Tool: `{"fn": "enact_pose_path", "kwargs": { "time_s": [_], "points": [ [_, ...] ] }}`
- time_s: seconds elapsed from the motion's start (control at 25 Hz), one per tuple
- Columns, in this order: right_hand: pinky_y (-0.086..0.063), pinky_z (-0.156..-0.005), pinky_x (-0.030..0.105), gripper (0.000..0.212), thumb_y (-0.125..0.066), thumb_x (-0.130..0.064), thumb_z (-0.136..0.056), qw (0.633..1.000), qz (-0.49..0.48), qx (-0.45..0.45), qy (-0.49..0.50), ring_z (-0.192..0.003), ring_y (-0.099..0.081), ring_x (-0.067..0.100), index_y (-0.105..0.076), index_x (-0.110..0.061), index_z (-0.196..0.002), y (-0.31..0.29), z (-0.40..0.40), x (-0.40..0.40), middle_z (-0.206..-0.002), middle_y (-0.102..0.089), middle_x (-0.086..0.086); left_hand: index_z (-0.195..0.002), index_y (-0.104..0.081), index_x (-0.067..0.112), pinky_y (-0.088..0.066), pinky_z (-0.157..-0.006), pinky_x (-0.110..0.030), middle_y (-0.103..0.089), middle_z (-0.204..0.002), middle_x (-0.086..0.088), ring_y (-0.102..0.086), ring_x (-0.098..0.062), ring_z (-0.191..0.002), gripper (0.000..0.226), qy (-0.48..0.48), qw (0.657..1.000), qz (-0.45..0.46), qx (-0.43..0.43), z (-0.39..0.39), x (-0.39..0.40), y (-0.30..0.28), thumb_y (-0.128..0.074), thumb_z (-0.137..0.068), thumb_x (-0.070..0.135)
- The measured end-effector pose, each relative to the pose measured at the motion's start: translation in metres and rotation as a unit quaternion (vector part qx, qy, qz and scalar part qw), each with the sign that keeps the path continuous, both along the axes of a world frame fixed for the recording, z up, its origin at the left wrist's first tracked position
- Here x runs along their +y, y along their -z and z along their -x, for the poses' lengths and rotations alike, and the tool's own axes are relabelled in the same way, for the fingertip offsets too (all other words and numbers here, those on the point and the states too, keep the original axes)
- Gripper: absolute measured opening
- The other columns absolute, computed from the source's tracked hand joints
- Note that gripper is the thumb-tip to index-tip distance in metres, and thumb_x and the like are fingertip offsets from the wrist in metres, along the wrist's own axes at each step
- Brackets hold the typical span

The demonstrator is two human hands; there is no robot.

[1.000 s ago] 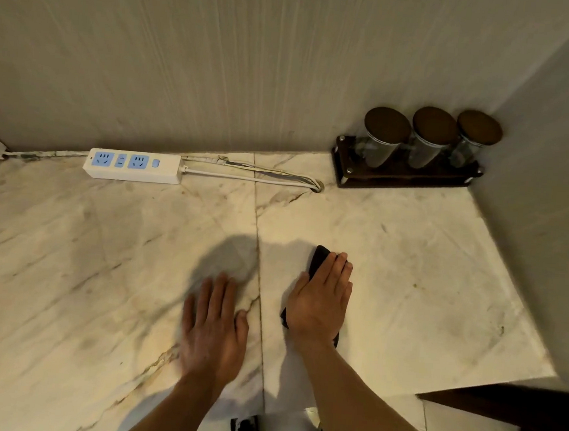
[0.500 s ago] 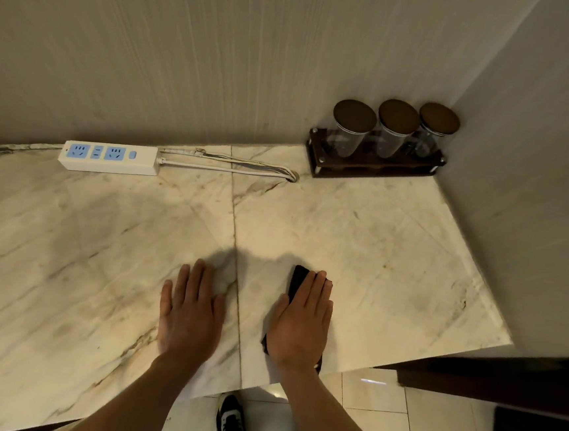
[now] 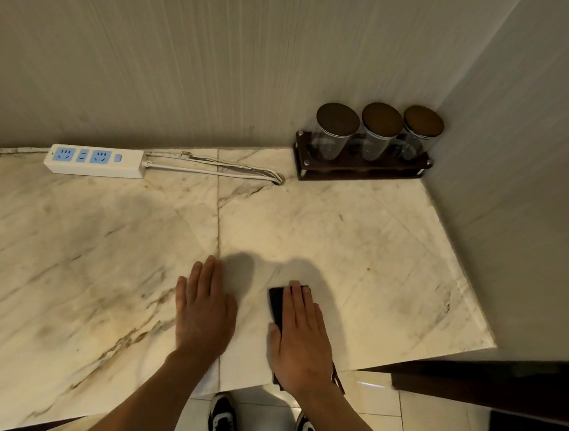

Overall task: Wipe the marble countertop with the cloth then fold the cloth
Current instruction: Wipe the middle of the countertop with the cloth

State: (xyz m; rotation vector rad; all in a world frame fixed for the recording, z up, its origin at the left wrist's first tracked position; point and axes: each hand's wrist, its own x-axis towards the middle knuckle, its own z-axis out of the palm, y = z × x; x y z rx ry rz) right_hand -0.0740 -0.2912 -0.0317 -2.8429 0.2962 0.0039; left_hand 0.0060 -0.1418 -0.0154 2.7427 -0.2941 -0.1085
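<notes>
The marble countertop is pale with brown veins and a seam down its middle. A dark folded cloth lies near the front edge, right of the seam. My right hand presses flat on top of it, fingers straight, and hides most of it. The cloth's near end reaches the counter's front edge under my wrist. My left hand rests flat on the bare marble by the seam, fingers together, holding nothing.
A white power strip and its cables lie along the back wall. A dark rack with three lidded glass jars fills the back right corner. A wall bounds the right side. Tiled floor and my shoes show below.
My right hand has drawn the cloth back toward the counter's front edge. My left hand stays flat near the seam, and the gap between the hands has widened.
</notes>
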Motion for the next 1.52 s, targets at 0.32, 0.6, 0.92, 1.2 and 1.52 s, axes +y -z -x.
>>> {"fn": "enact_pose_path", "kwargs": {
  "time_s": [0.32, 0.6, 0.92, 1.2, 1.52],
  "points": [
    [-0.006, -0.119, 0.037, 0.061, -0.029, -0.041, -0.1, 0.965, 0.038, 0.042, -0.255, -0.147, -0.001, 0.016, -0.009, -0.015, -0.152, 0.0, -0.005, -0.072, -0.161, -0.005, 0.002, -0.149, -0.013, 0.012, -0.001, -0.118, -0.049, -0.013, -0.159, -0.007, -0.002, -0.022, -0.146, 0.058, -0.01, 1.0, -0.012, 0.016, -0.001, -0.044, 0.009, -0.03, -0.097, 0.03],
    [-0.012, -0.118, 0.043, 0.061, -0.034, -0.039, -0.099, 0.928, 0.056, 0.065, -0.361, -0.147, 0.0, 0.016, -0.013, -0.016, -0.152, -0.01, -0.037, -0.101, -0.16, -0.008, 0.002, -0.147, -0.026, 0.011, -0.013, -0.116, -0.052, -0.027, -0.156, -0.009, -0.018, -0.024, -0.144, 0.061, -0.03, 0.998, -0.046, 0.009, -0.002, -0.05, 0.016, -0.023, -0.093, 0.04],
    [-0.011, -0.118, 0.044, 0.063, -0.03, -0.041, -0.098, 0.909, 0.09, 0.083, -0.399, -0.147, 0.003, 0.016, -0.01, -0.016, -0.152, -0.012, -0.086, -0.117, -0.16, -0.004, 0.001, -0.147, -0.025, 0.014, -0.009, -0.116, -0.049, -0.024, -0.156, -0.005, -0.012, -0.018, -0.143, 0.061, -0.038, 0.995, -0.089, 0.026, -0.005, -0.053, 0.018, -0.022, -0.093, 0.043],
    [-0.004, -0.119, 0.042, 0.064, -0.029, -0.041, -0.097, 0.899, 0.097, 0.078, -0.42, -0.146, 0.006, 0.017, -0.007, -0.015, -0.152, -0.012, -0.129, -0.125, -0.161, -0.002, 0.002, -0.141, -0.041, 0.012, -0.016, -0.113, -0.052, -0.038, -0.15, -0.008, -0.022, -0.022, -0.14, 0.058, -0.034, 0.996, -0.076, 0.018, -0.005, -0.052, 0.015, -0.033, -0.09, 0.039],
    [-0.003, -0.119, 0.037, 0.063, -0.024, -0.042, -0.097, 0.929, 0.079, 0.064, -0.356, -0.146, 0.009, 0.012, -0.002, -0.019, -0.152, -0.007, -0.173, -0.127, -0.16, 0.004, -0.003, -0.142, -0.04, 0.015, -0.015, -0.113, -0.052, -0.039, -0.15, -0.008, -0.027, -0.026, -0.141, 0.06, -0.026, 0.996, -0.077, 0.028, -0.007, -0.05, 0.015, -0.036, -0.089, 0.042]
  ]
}}
